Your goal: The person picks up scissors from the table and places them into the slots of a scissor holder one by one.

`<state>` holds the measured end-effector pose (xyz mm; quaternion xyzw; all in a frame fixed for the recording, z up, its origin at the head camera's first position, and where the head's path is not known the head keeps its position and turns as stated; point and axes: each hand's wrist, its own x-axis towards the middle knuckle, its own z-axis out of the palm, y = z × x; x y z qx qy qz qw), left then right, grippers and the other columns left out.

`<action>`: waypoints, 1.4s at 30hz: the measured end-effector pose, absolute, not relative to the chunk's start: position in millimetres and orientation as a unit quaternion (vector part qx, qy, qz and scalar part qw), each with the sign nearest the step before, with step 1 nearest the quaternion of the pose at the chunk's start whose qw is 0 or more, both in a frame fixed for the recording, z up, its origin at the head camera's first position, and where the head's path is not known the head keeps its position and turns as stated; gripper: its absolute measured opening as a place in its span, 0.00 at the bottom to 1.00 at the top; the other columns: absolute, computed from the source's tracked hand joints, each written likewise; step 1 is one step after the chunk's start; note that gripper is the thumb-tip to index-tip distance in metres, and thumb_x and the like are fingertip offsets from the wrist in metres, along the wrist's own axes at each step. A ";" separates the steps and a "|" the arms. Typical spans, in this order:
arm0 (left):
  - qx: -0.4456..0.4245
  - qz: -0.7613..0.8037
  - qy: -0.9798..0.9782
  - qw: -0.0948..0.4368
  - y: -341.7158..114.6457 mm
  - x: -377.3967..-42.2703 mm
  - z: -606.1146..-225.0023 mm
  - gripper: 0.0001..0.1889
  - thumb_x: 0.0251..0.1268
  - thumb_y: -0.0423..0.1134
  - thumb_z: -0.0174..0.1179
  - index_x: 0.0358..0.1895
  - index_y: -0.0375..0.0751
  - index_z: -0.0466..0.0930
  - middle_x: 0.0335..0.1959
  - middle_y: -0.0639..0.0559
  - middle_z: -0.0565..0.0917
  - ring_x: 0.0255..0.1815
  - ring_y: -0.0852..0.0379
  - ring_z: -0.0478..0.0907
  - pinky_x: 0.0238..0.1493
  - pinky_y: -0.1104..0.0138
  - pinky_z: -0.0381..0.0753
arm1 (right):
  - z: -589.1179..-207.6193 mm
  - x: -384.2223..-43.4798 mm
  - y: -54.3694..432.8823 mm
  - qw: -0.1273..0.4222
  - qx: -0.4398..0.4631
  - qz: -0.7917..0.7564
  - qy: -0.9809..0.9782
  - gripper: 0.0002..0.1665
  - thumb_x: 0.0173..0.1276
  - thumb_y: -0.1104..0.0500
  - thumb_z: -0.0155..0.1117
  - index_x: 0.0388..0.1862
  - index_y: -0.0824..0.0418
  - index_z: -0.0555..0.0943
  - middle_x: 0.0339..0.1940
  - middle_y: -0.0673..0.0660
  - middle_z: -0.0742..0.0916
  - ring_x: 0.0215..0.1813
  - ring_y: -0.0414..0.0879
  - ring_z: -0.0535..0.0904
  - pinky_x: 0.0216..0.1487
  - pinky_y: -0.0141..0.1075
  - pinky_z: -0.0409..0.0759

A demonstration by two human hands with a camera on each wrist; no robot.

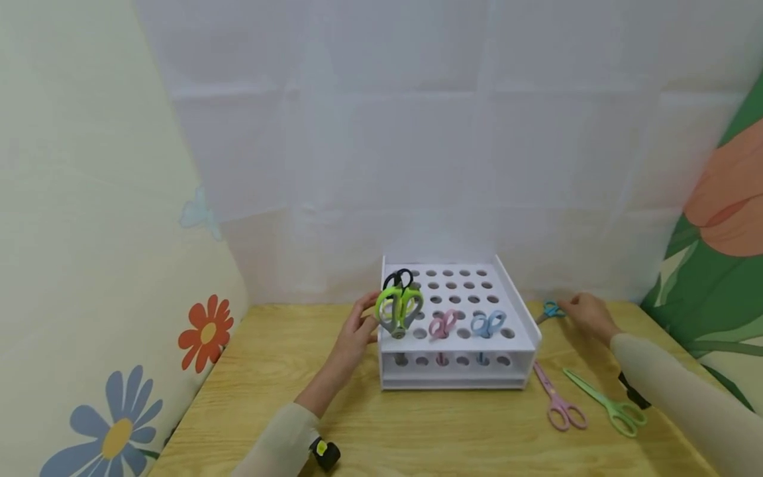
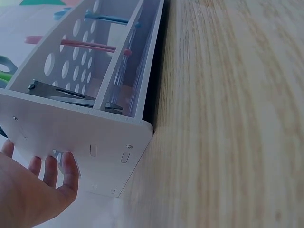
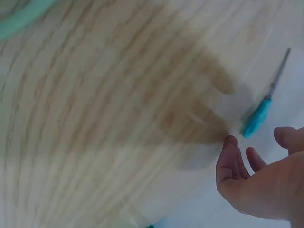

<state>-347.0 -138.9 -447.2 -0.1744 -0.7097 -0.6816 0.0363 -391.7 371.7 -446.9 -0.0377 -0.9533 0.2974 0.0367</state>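
My left hand (image 1: 356, 324) rests its fingertips against the left side panel of a white rack (image 1: 517, 298) with rows of round holes. In the left wrist view its fingers (image 2: 70, 171) are spread on that panel beside a cut-out. At the far right, my right hand (image 1: 590, 315) is next to small teal-handled scissors (image 1: 550, 309) lying on the table. The right wrist view shows thumb and fingers apart near the handle, not closed round it. Lime-and-grey scissors (image 1: 398, 293), black-handled scissors (image 1: 390, 278), pink scissors (image 1: 438, 326) and light-blue scissors (image 1: 485, 330) stand in the rack's holes.
Pink scissors (image 1: 554, 395) and light-green scissors (image 1: 607, 400) lie on the wooden table (image 1: 453, 430), right of the rack's front corner. A white sheet (image 1: 387, 165) hangs behind. Flower-printed cloths (image 1: 107, 265) flank the table.
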 end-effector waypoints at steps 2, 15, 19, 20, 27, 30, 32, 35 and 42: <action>-0.178 -0.680 -0.710 0.037 -138.0 -346.5 -445.7 0.27 0.76 0.37 0.48 0.77 0.48 0.64 0.73 0.44 0.66 0.65 0.43 0.70 0.52 0.53 0.78 | -449.8 -392.2 374.7 0.035 -0.049 0.304 -0.951 0.32 0.79 0.49 0.52 0.45 0.84 0.75 0.35 0.72 0.82 0.36 0.60 0.79 0.35 0.47 0.79; -0.199 -0.686 -0.699 0.038 -131.6 -347.7 -439.0 0.26 0.76 0.35 0.49 0.76 0.48 0.65 0.72 0.43 0.66 0.64 0.43 0.71 0.49 0.56 0.79 | -453.0 -398.3 368.2 0.049 -0.081 0.318 -0.943 0.27 0.74 0.46 0.55 0.16 0.57 0.68 0.17 0.51 0.73 0.22 0.46 0.69 0.23 0.38 0.69; -0.199 -0.685 -0.700 0.036 -131.6 -348.4 -438.2 0.26 0.76 0.35 0.48 0.76 0.50 0.65 0.72 0.44 0.66 0.64 0.44 0.71 0.50 0.56 0.79 | -448.0 -399.6 364.8 0.041 -0.097 0.315 -0.943 0.27 0.73 0.48 0.56 0.14 0.56 0.67 0.16 0.51 0.73 0.22 0.46 0.69 0.24 0.38 0.69; -0.199 -0.685 -0.700 0.037 -132.0 -348.7 -438.2 0.26 0.76 0.35 0.48 0.76 0.49 0.65 0.72 0.44 0.66 0.64 0.44 0.71 0.50 0.56 0.79 | -446.7 -400.2 364.2 0.042 -0.103 0.315 -0.943 0.27 0.73 0.48 0.57 0.14 0.56 0.68 0.17 0.52 0.73 0.23 0.47 0.70 0.24 0.38 0.69; -0.202 -0.689 -0.695 0.047 -135.5 -350.3 -439.6 0.27 0.77 0.35 0.49 0.76 0.45 0.64 0.71 0.44 0.67 0.62 0.44 0.72 0.50 0.56 0.79 | -444.0 -405.5 362.1 0.059 -0.126 0.340 -0.930 0.24 0.70 0.52 0.64 0.18 0.64 0.75 0.25 0.60 0.77 0.33 0.56 0.72 0.32 0.40 0.71; -0.202 -0.691 -0.692 0.047 -135.4 -350.2 -441.4 0.27 0.76 0.34 0.49 0.76 0.44 0.64 0.71 0.42 0.67 0.62 0.44 0.72 0.49 0.56 0.79 | -445.6 -405.2 361.1 0.052 -0.129 0.347 -0.927 0.22 0.70 0.54 0.65 0.20 0.68 0.77 0.26 0.62 0.78 0.34 0.57 0.72 0.33 0.40 0.72; -0.200 -0.692 -0.692 0.046 -135.1 -349.7 -442.8 0.27 0.76 0.33 0.49 0.76 0.44 0.64 0.71 0.42 0.67 0.61 0.44 0.73 0.48 0.57 0.79 | -447.1 -404.2 360.3 0.047 -0.129 0.352 -0.926 0.22 0.70 0.55 0.65 0.22 0.70 0.77 0.27 0.63 0.78 0.35 0.58 0.73 0.33 0.40 0.72; -0.195 -0.690 -0.696 0.045 -135.6 -348.6 -445.0 0.27 0.75 0.33 0.49 0.76 0.43 0.63 0.71 0.42 0.67 0.61 0.44 0.73 0.48 0.57 0.79 | -449.8 -403.8 359.1 0.038 -0.133 0.366 -0.920 0.21 0.70 0.56 0.65 0.25 0.72 0.76 0.28 0.64 0.77 0.36 0.58 0.73 0.34 0.40 0.73; -0.190 -0.687 -0.701 0.042 -138.3 -347.3 -447.0 0.27 0.75 0.34 0.48 0.76 0.46 0.64 0.71 0.43 0.66 0.62 0.43 0.72 0.50 0.56 0.80 | -456.9 -412.8 359.9 0.008 -0.101 0.368 -0.924 0.23 0.69 0.54 0.67 0.18 0.63 0.73 0.21 0.54 0.74 0.28 0.49 0.70 0.29 0.36 0.70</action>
